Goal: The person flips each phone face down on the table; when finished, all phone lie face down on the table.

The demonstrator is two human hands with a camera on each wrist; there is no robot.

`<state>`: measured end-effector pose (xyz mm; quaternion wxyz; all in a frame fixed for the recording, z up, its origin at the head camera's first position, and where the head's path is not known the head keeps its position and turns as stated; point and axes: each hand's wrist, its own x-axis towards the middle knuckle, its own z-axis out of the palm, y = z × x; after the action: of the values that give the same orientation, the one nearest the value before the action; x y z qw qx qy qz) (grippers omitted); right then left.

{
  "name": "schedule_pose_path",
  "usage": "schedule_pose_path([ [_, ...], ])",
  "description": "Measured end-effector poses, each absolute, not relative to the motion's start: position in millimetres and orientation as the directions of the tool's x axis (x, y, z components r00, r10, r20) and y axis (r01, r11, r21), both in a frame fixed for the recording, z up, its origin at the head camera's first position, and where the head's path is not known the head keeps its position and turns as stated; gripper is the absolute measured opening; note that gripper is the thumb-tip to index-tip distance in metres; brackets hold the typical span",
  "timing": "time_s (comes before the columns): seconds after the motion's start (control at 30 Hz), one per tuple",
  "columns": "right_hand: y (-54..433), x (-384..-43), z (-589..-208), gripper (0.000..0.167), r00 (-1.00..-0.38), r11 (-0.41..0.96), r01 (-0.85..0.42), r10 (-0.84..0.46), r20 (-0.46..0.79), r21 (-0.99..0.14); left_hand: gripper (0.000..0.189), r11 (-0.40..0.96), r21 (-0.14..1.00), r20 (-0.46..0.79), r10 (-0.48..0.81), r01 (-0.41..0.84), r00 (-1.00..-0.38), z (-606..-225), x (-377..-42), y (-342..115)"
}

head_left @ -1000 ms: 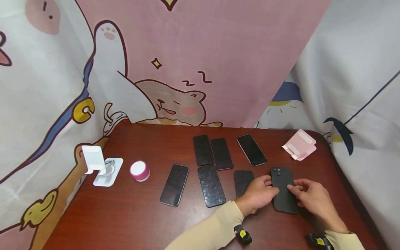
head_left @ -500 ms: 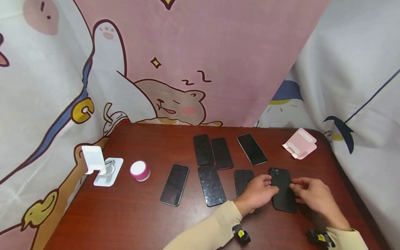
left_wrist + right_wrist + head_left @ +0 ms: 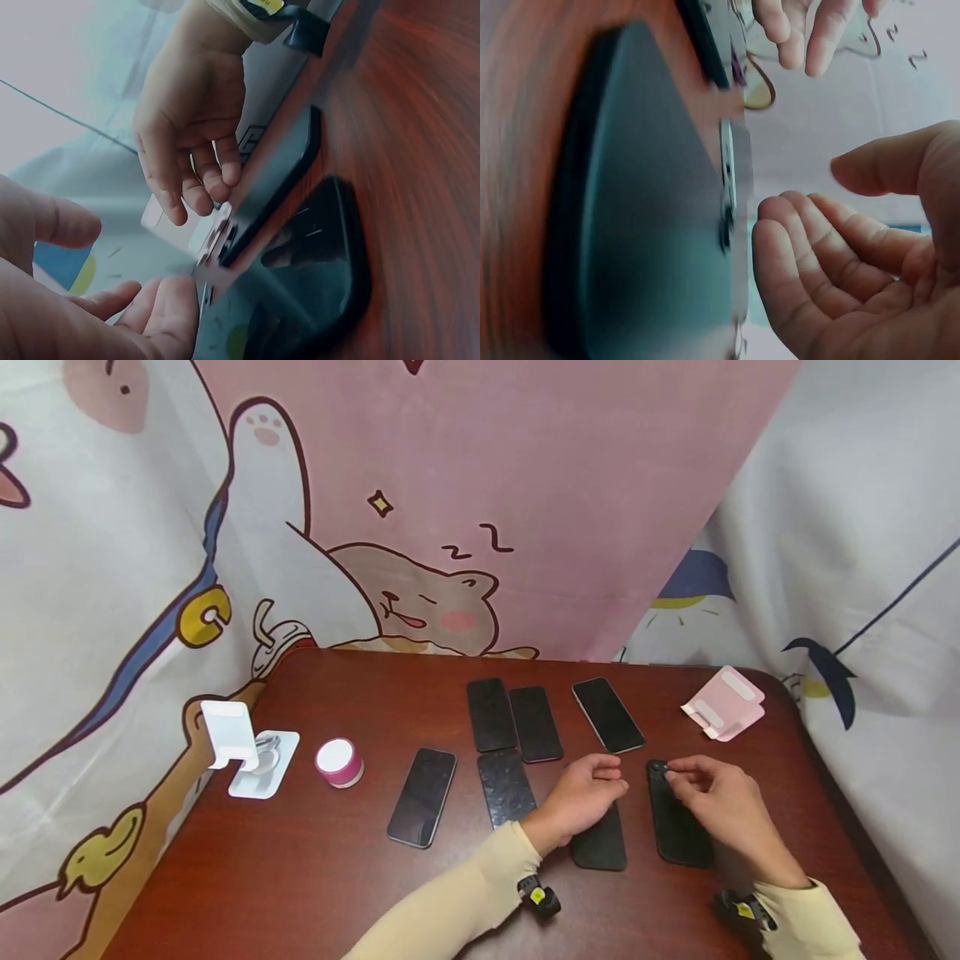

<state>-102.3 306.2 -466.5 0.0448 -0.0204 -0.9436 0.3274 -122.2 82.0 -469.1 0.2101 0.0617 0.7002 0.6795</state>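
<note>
A black phone [image 3: 681, 828] lies back up on the right of the table, its camera bump at the far end. Over that far end hovers my right hand [image 3: 716, 802], fingers loosely bent. In the right wrist view its thumb [image 3: 881, 165] stands apart from the fingers with nothing between. My left hand [image 3: 579, 795] is above another dark phone [image 3: 600, 847], hiding its upper part. The left wrist view shows this hand's thumb [image 3: 67, 223] spread from its fingers, holding nothing, with a phone's glossy screen [image 3: 315, 262] below.
Several more phones lie screen up, including a light-edged one [image 3: 609, 716] behind my hands and one [image 3: 422, 797] to the left. A pink phone stand [image 3: 723, 703] is at the back right. A white stand [image 3: 230, 731] and a pink-sided round jar [image 3: 340, 763] stand left.
Both hands have come off the black phone's sides. My left hand has moved left and up over the neighbouring phone; my right hand has shifted toward the camera end.
</note>
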Motion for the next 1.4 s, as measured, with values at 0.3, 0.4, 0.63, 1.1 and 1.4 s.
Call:
schedule_pose_path([
  [0.3, 271.5, -104.7, -470.8, 0.037, -0.999, 0.666, 0.011, -0.026, -0.037, -0.746, 0.047, 0.167, 0.974, -0.2, 0.333, -0.151, -0.921, -472.8, -124.2, 37.1],
  [0.4, 260.3, -101.4, -474.1, 0.043, -0.993, 0.599, 0.054, -0.049, -0.104, -0.799, 0.05, 0.192, 0.968, -0.22, 0.322, -0.164, -0.921, -475.6, -120.6, 24.9],
  [0.63, 242.7, -90.9, -478.6, 0.056, -0.968, 0.518, 0.173, -0.068, -0.242, -0.838, 0.057, 0.097, 0.958, -0.285, 0.387, -0.269, -0.877, -477.5, -115.0, 14.2],
  [1.1, 236.4, -87.7, -477.5, 0.062, -0.973, 0.479, 0.15, -0.082, -0.214, -0.865, 0.062, -0.01, 0.928, -0.333, 0.432, -0.374, -0.838, -471.9, -115.3, 16.2],
  [1.4, 231.4, -86.7, -476.5, 0.056, -0.982, 0.479, 0.115, -0.074, -0.171, -0.87, 0.048, -0.159, 0.889, -0.328, 0.435, -0.43, -0.839, -472.4, -119.4, 23.8],
])
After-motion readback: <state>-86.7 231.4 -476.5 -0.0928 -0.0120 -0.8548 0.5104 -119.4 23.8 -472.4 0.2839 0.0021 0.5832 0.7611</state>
